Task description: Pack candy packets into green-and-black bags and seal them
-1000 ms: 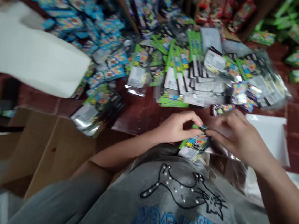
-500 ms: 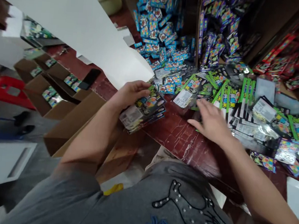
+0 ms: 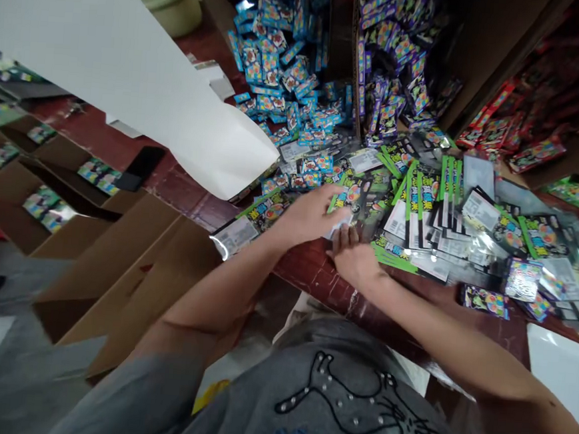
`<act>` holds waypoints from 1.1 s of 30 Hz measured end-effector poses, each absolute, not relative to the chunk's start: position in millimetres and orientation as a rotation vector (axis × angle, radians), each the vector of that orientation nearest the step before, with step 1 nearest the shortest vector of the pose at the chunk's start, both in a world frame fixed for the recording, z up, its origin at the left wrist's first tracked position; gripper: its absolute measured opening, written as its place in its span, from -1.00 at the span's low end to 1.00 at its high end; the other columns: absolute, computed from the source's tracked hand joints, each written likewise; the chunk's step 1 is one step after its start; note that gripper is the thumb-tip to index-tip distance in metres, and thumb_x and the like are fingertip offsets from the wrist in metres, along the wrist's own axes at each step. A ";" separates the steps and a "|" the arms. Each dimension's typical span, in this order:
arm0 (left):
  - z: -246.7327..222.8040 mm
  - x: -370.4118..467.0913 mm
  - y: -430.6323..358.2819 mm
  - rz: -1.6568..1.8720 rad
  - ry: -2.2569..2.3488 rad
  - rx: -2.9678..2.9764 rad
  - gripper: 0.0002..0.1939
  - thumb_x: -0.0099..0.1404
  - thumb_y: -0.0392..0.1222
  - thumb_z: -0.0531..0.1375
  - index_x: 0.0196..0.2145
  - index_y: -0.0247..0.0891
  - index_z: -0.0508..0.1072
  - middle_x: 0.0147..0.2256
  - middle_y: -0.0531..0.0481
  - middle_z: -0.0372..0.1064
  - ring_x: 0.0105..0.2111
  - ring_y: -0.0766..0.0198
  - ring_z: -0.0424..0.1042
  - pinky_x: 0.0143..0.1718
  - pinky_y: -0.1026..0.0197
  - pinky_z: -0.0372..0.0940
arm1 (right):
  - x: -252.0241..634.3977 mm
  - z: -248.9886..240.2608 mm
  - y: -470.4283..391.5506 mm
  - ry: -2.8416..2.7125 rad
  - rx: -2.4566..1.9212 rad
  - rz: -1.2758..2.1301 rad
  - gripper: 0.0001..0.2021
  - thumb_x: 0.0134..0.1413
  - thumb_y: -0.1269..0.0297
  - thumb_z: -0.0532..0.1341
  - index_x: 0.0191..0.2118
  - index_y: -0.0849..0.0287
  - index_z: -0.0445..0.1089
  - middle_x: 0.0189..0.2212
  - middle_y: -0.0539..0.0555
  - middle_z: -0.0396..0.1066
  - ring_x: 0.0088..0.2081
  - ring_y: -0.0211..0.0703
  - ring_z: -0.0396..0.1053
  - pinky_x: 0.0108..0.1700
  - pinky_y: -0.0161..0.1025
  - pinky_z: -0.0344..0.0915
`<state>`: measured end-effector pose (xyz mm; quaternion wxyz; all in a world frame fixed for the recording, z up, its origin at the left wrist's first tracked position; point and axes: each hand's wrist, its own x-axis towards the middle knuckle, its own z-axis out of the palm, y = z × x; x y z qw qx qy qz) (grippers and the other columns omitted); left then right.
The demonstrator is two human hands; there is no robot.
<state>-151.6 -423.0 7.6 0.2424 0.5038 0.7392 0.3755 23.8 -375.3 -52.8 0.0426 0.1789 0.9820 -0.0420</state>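
A black-and-green printed plastic packet (image 3: 356, 190) lies on the dark red table between my hands. My left hand (image 3: 312, 213) grips its left side, fingers and thumb bent over it. At its lower edge, the curled fingers of my right hand (image 3: 354, 257) pinch it, close beside the left fingertips; the thumb is partly hidden. A small stack of similar packets (image 3: 241, 232) rests on the table just left of my left hand, partly behind the wrist. To the right of my right hand, many flat green-and-black packets (image 3: 421, 204) overlap in a loose spread.
Blue sachets (image 3: 281, 62) are heaped behind, with purple sachets (image 3: 394, 65) and red sachets (image 3: 497, 123) in boxes farther right. A white sheet (image 3: 178, 108) juts over the table from the left. Cardboard boxes (image 3: 108, 283) and a black phone-like object (image 3: 142, 167) are at left.
My left hand has set the packet stack down at the left and moved right onto another packet. My right hand has moved left to the same packet. The view has shifted right.
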 end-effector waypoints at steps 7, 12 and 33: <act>-28.3 -68.8 -408.4 1.306 1.998 0.745 -0.21 0.25 -0.15 0.43 0.37 -0.24 0.30 0.48 -0.37 0.05 0.48 -0.21 0.15 0.46 -0.18 0.19 | 114.5 -74.2 -421.9 3.131 0.497 -0.070 -0.40 0.52 0.10 0.14 0.40 0.52 0.38 0.42 0.52 0.28 0.41 0.31 0.40 0.34 0.10 0.44; -32.2 -19.2 -515.2 1.509 1.856 0.445 -0.32 0.22 -0.01 0.44 0.23 -0.13 0.34 0.34 -0.22 0.26 0.39 -0.06 0.29 0.30 -0.06 0.37 | 194.5 -88.3 -427.7 3.446 0.223 -0.161 -0.43 0.45 0.05 0.28 0.37 0.35 0.44 0.37 0.34 0.41 0.34 0.17 0.48 0.36 0.07 0.45; 7.5 -6.2 -481.7 0.840 1.510 1.569 -0.58 0.53 -0.11 0.10 0.21 -0.26 0.54 -0.22 -0.06 0.62 -0.33 0.21 0.53 -0.20 0.18 0.41 | 204.2 23.5 -352.3 3.592 0.848 -0.664 -0.66 0.40 0.05 0.34 0.11 0.14 0.42 -0.17 0.14 0.57 -0.13 0.00 0.56 -0.06 -0.07 0.54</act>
